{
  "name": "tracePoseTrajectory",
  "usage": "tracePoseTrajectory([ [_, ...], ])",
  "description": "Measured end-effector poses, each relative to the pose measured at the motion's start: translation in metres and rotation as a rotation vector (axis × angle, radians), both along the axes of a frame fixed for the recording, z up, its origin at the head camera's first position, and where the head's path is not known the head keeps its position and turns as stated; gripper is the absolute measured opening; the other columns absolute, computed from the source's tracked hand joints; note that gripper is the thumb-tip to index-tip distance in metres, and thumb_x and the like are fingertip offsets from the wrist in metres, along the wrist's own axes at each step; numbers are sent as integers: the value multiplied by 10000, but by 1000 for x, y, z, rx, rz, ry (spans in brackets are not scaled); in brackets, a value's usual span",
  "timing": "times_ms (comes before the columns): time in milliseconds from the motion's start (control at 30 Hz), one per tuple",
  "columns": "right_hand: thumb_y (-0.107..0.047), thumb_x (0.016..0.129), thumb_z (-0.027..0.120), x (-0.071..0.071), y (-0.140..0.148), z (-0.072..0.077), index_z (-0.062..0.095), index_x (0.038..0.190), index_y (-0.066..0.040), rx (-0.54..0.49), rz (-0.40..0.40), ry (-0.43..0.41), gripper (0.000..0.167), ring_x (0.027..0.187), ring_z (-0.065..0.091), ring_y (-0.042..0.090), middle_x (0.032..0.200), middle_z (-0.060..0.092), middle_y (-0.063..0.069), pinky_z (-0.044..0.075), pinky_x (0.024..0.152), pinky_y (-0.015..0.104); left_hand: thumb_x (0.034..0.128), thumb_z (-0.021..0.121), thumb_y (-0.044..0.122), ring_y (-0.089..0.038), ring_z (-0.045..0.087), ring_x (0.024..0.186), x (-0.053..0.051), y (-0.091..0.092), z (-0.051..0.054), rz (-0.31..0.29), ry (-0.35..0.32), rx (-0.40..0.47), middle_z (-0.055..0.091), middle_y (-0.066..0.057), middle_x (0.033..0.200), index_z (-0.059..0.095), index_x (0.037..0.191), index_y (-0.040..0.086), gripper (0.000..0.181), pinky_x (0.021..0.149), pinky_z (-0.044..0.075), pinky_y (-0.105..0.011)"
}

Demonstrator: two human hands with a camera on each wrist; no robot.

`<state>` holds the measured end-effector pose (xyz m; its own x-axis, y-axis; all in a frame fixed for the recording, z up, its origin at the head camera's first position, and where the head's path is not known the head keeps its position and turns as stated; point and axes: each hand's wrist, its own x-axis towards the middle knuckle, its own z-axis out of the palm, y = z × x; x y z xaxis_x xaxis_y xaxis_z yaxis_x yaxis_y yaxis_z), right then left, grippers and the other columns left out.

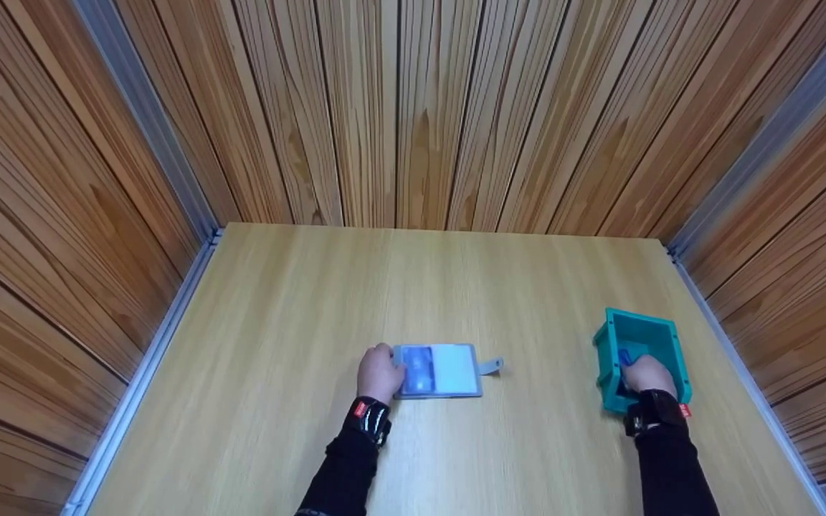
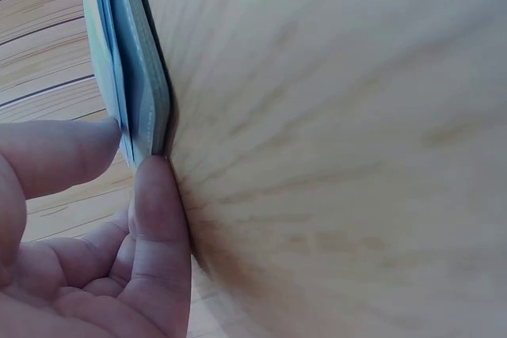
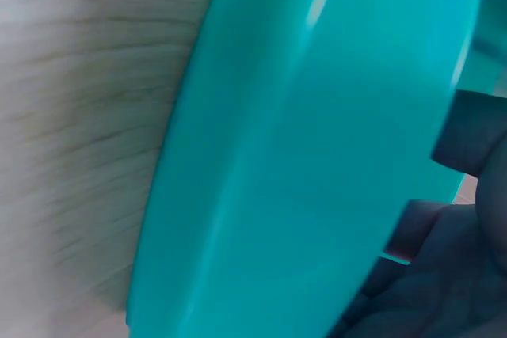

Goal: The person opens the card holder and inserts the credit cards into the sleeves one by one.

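A small blue card holder (image 1: 454, 370) lies opened flat on the table, with a darker blue shiny left part and a pale right part. Its strap (image 1: 490, 366) with a snap sticks out to the right. My left hand (image 1: 381, 374) pinches the holder's left edge; in the left wrist view the thumb (image 2: 67, 152) presses the inner layers and a finger (image 2: 161, 199) meets the edge by the table. My right hand (image 1: 648, 375) reaches into a teal bin (image 1: 680, 358). Beside its thumb shows a dark blue thing (image 1: 625, 357), mostly hidden. The bin wall (image 3: 317, 148) covers the right fingertips.
The bin stands on the right of the light wood table (image 1: 298, 301), near the metal rail (image 1: 736, 358). Wood-panelled walls (image 1: 420, 122) rise at the back and both sides. Another metal rail (image 1: 148, 365) borders the left edge.
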<state>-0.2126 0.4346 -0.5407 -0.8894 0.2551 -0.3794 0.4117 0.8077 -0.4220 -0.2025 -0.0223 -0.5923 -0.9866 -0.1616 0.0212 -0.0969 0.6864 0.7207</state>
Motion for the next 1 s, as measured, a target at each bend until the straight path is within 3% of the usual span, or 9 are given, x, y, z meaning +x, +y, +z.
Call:
tracePoseTrajectory([
  [133, -273, 1040, 353, -2, -1, 1, 439, 619, -123, -21, -9, -26, 455, 619, 519, 221, 607, 472, 28, 379, 604, 322, 788, 771, 64, -345, 614, 851, 0, 0, -1, 2, -3, 0, 621, -165, 889, 632, 939, -62, 241, 789, 497, -461],
  [367, -284, 1040, 351, -1, -2, 4, 388, 665, -100, 0, 51, 42, 419, 732, 528, 299, 687, 452, 98, 396, 660, 373, 793, 777, 71, -335, 616, 847, 1, 0, 1, 10, -16, 7, 623, -156, 869, 637, 940, -60, 241, 772, 496, -457],
  [700, -257, 1028, 395, 2, -4, 1, 428, 651, -104, 35, 7, 19, 408, 649, 519, 241, 648, 467, 63, 377, 593, 328, 785, 779, 69, -318, 605, 825, 1, 1, 0, 13, -22, 17, 611, -143, 860, 630, 927, -52, 239, 766, 494, -452],
  [1000, -266, 1040, 356, -1, -5, 2, 440, 658, -98, 59, 0, 19, 426, 661, 524, 259, 648, 474, 75, 372, 601, 348, 769, 782, 63, -331, 608, 798, 2, 0, 1, 6, 20, 12, 610, -147, 831, 630, 904, -59, 238, 739, 494, -465],
])
